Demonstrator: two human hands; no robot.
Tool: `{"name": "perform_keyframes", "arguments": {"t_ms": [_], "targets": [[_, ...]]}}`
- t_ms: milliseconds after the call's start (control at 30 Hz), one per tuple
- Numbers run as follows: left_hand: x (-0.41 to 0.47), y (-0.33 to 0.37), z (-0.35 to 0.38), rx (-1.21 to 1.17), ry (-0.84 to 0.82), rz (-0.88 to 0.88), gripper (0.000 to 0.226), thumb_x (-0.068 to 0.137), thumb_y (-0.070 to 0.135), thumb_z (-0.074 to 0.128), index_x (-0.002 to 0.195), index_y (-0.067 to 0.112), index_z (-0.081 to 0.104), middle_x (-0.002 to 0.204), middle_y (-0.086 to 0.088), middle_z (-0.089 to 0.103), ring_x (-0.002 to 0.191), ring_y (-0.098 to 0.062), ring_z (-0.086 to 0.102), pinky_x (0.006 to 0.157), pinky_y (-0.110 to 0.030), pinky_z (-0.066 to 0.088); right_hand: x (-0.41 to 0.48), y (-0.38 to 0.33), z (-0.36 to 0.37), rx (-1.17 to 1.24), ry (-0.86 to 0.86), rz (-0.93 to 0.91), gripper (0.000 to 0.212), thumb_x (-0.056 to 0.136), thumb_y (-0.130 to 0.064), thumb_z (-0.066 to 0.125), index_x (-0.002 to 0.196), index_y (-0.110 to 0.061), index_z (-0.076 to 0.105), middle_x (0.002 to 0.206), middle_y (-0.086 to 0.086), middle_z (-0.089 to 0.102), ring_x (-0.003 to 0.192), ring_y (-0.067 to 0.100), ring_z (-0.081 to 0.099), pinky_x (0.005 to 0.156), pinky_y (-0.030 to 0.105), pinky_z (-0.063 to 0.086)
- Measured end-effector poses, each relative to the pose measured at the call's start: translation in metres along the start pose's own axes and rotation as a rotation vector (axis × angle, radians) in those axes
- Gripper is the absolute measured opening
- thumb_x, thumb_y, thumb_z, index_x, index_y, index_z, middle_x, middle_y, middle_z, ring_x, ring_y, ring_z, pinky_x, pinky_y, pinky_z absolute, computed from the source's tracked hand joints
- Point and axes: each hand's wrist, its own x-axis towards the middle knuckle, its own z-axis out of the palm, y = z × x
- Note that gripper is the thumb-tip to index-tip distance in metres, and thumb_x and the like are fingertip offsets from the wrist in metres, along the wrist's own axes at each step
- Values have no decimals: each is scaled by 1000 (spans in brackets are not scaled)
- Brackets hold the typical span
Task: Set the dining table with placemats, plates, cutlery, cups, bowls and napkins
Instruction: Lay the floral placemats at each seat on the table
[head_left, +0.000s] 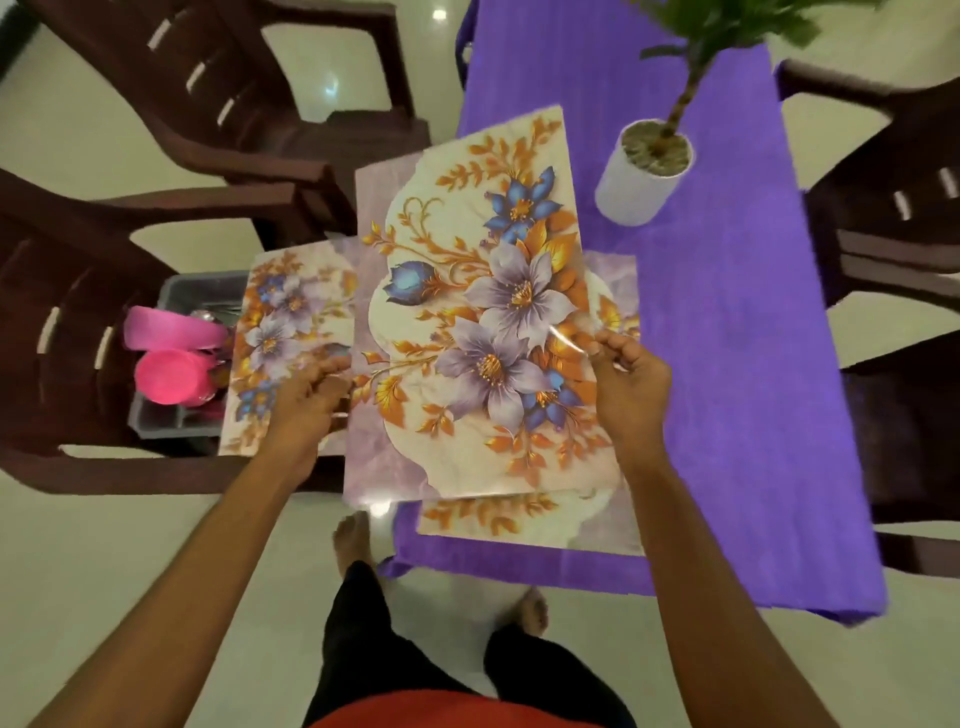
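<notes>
I hold a floral placemat (467, 312), cream and lilac with blue and orange flowers, in the air over the left edge of the purple-covered table (727, 364). My right hand (631, 387) pinches its right edge. My left hand (306, 400) grips the left edge, and it also seems to hold a second placemat (283, 332) that sticks out to the left. A third placemat (519, 517) lies flat on the table's near end, mostly hidden under the held one.
A grey tub (179, 421) with pink cups (174, 382) and cutlery sits on a dark brown chair (62, 291) at left. A white potted plant (641, 174) stands mid-table. More brown chairs stand far left and right. My bare feet are on the pale floor.
</notes>
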Motion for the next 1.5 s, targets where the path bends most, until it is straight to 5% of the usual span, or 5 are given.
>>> {"name": "perform_keyframes", "arguments": {"t_ms": [400,600,900,1133,1500], "targets": [[-83,-16,245,162,-216,-33,16,88,-9,64,97,5,64,70,-4,63,60,-7,62,47,-15,47,29,78,-276,-237,87,155,9,93,-11,70,98,-10,77,88,0,76,84,17,71,73,27,56],[-72,-39,316,391,-301,2,21,85,-5,62,89,15,66,79,-6,70,68,-23,65,55,-35,56,38,116,-329,-389,140,287,9,93,-13,67,96,-11,76,83,3,74,76,18,70,78,42,59],[-62,-48,323,1146,-199,746,40,86,37,55,120,19,67,121,-8,63,113,-32,57,90,-47,47,43,135,-332,-456,259,333,23,95,-32,66,104,-14,75,86,2,73,78,16,68,72,28,51],[-38,-68,321,1407,-281,760,65,97,65,23,156,37,22,166,-2,16,153,-30,9,117,-61,7,25,125,-305,-935,240,153,37,93,-42,61,122,-19,63,116,11,62,102,34,59,79,42,52],[-41,-86,309,1399,-231,729,66,97,65,20,157,38,17,166,-2,12,154,-27,4,120,-60,3,-25,153,-193,-1046,-73,-16,69,93,-71,42,154,-41,32,168,4,16,155,28,8,119,61,15]]}}
